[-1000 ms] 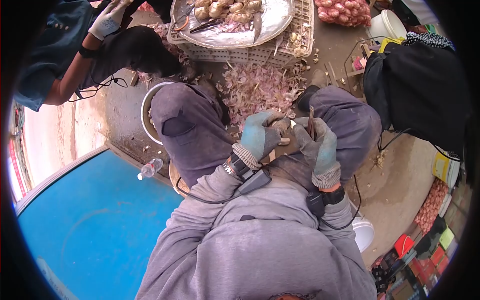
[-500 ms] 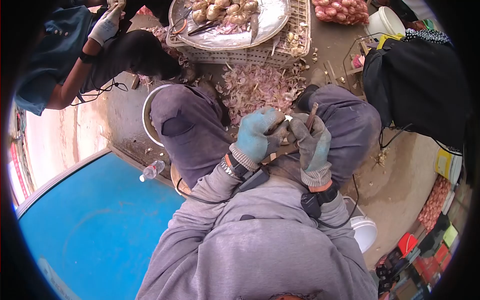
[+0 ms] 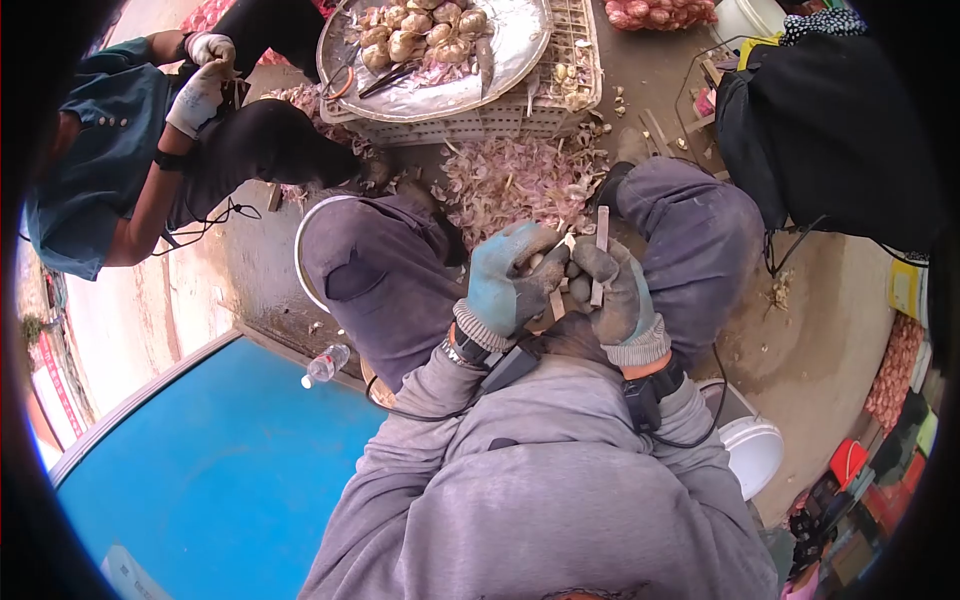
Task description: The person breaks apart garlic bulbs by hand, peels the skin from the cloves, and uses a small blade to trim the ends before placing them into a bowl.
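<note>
Garlic (image 3: 553,268) sits between my two gloved hands, over my lap, straight below the tray (image 3: 505,62) in view. My left hand (image 3: 505,282), in a blue glove, is curled shut around the garlic, with pale cloves showing at the fingertips. My right hand (image 3: 618,292), in a grey glove, is clamped on a knife (image 3: 601,238). One end sticks up toward the tray and the other end is hidden in the glove. Both hands touch at the garlic.

The tray is round metal, with garlic bulbs heaped at its far-left part and scissors lying just beside them. It rests on a crate (image 3: 565,100). The peel pile (image 3: 505,180) lies on the ground between the tray and my knees, touching the crate's near side. A bowl (image 3: 299,245) is below-left of the tray, mostly hidden under my left knee. The bottle (image 3: 328,362) lies further down-left of the tray, by the blue surface (image 3: 200,460).

A co-worker sits left of the tray. Their white-gloved hands (image 3: 202,82) are near its left rim, and I can't tell what they hold. The black bag (image 3: 830,130) is right of the tray, well apart. A red net sack (image 3: 660,12) is just right of the tray's top edge. The white bucket (image 3: 757,452) is far down-right of the tray, by my right elbow.
</note>
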{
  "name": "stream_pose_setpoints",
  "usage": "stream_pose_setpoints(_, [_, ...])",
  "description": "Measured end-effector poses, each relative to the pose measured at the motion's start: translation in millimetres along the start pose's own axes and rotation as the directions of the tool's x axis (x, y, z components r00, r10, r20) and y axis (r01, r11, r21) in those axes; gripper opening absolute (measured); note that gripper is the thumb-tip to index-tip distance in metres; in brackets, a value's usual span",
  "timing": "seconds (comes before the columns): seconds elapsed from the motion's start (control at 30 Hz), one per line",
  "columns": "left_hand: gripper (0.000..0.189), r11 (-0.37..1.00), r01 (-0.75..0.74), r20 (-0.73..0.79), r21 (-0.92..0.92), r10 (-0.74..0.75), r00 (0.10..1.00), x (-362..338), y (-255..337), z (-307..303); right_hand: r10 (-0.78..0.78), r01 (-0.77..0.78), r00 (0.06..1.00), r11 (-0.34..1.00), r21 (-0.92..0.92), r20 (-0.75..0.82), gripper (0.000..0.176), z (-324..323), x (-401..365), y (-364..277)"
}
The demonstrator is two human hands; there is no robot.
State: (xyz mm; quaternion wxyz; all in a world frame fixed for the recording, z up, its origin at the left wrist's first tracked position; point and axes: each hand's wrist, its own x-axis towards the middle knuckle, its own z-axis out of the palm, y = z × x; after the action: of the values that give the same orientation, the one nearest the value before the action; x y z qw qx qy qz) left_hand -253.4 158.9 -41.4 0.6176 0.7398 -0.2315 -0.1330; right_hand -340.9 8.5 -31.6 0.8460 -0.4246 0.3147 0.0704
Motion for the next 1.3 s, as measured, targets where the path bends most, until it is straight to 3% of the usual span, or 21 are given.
stream_pose_setpoints(0.13, [0.018,0.999,0.024,0.034,-0.035,-0.023,0.999,-2.0,2.9,-3.7,-0.115,0.108,0.99,0.991,0.081,0.08,0.024,-5.6,3.8,4.7])
stream_pose_setpoints(0.23, [0.033,0.937,-0.289,0.129,0.198,0.268,0.955,0.6,-12.4,-12.1,-0.035,0.001,0.989,0.974,0.227,0.143,0.025,-6.7,9.5,2.2])
stream_pose_setpoints(0.27, [0.033,0.937,-0.287,0.128,0.2,0.265,0.956,-2.4,-17.8,-9.7,0.025,-0.058,0.99,0.969,0.24,0.14,0.025,-3.7,8.2,-0.5])
stream_pose_setpoints(0.3, [0.035,0.992,0.063,0.08,-0.109,-0.054,0.995,-5.1,-22.8,-5.6,0.084,-0.116,0.987,0.961,0.253,0.137,0.026,-1.6,7.1,-3.5])
stream_pose_setpoints(0.33, [0.037,0.828,0.389,0.134,-0.405,-0.367,0.921,-3.6,-18.8,-4.4,0.086,-0.119,0.987,0.96,0.252,0.138,0.026,-0.5,5.8,-6.2])
stream_pose_setpoints(0.37, [0.037,0.827,0.391,0.133,-0.405,-0.37,0.92,-1.8,-15.1,-5.2,0.113,-0.14,0.985,0.964,0.225,0.128,0.027,0.2,4.3,-8.7])
stream_pose_setpoints(0.43, [0.036,0.992,0.055,0.175,-0.114,-0.035,0.984,3.6,-5.7,-8.0,0.141,-0.162,0.983,0.967,0.197,0.118,0.028,-0.7,2.7,-11.5])
stream_pose_setpoints(0.53, [0.035,0.981,0.026,0.246,-0.194,0.023,0.969,2.3,-3.0,-8.3,0.136,-0.152,0.984,0.978,0.14,0.114,0.028,-4.0,2.3,-14.0])
stream_pose_setpoints(0.67, [0.037,0.979,-0.075,0.178,-0.188,0.109,0.978,1.5,0.6,-2.6,0.036,-0.041,0.994,0.998,0.046,0.102,0.031,-7.7,0.7,-7.4])
stream_pose_setpoints(0.7, [0.036,0.869,0.251,0.241,-0.426,-0.159,0.957,0.2,6.5,-2.8,-0.028,0.032,0.994,0.999,-0.039,0.101,0.032,-7.9,0.9,-6.2])
stream_pose_setpoints(0.73, [0.036,0.605,0.528,0.366,-0.596,-0.381,0.849,0.1,11.5,-3.2,-0.028,0.032,0.995,0.999,-0.038,0.101,0.032,-4.6,0.9,-4.7])
stream_pose_setpoints(0.77, [0.036,0.605,0.529,0.367,-0.595,-0.381,0.849,0.0,9.4,-2.8,-0.106,0.109,0.994,0.981,-0.16,0.026,0.033,1.3,1.1,-2.5])
stream_pose_setpoints(0.8, [0.033,0.832,0.359,0.255,-0.423,-0.271,0.928,0.3,4.7,-2.0,-0.194,0.175,0.98,0.943,-0.284,-0.038,0.033,4.6,1.3,-1.8])
stream_pose_setpoints(0.83, [0.03,0.968,0.155,0.173,-0.198,-0.121,0.977,0.8,2.3,-1.5,-0.196,0.177,0.98,0.942,-0.284,-0.038,0.033,5.1,0.5,-2.9])
stream_pose_setpoints(0.87, [0.03,0.968,0.154,0.173,-0.198,-0.12,0.978,-0.8,1.9,0.9,-0.245,0.218,0.969,0.916,-0.338,-0.04,0.032,6.0,-0.9,-4.1])
stream_pose_setpoints(0.93, [0.025,0.892,0.293,0.093,-0.345,-0.278,0.956,-3.7,3.2,5.8,-0.294,0.257,0.955,0.884,-0.39,-0.037,0.031,7.5,-3.1,-9.2])
stream_pose_setpoints(1.0, [0.025,0.933,0.243,0.071,-0.265,-0.233,0.97,-2.3,1.4,2.3,-0.083,0.071,0.996,0.965,-0.254,-0.038,0.03,4.1,-5.4,-17.0])
stream_pose_setpoints(1.17, [0.023,0.971,0.175,0.111,-0.164,-0.158,0.981,-0.3,1.9,-2.7,-0.13,0.128,0.991,0.958,-0.255,0.008,0.027,-0.3,-2.4,-12.7])
stream_pose_setpoints(1.23, [0.024,0.992,-0.004,0.102,-0.125,0.017,0.995,-0.6,-2.6,-1.2,-0.15,0.151,0.988,0.956,-0.25,0.023,0.026,-2.2,-0.6,-14.9])
stream_pose_setpoints(1.27, [0.024,0.992,-0.003,0.103,-0.126,0.016,0.995,-1.5,-5.4,-0.2,-0.136,0.137,0.991,0.953,-0.269,0.022,0.024,-2.5,-0.3,-16.6])
stream_pose_setpoints(1.3, [0.025,0.964,0.123,0.104,-0.235,-0.101,0.989,-2.6,-8.3,1.1,-0.121,0.122,0.992,0.95,-0.287,0.021,0.023,-2.6,-0.2,-18.4])
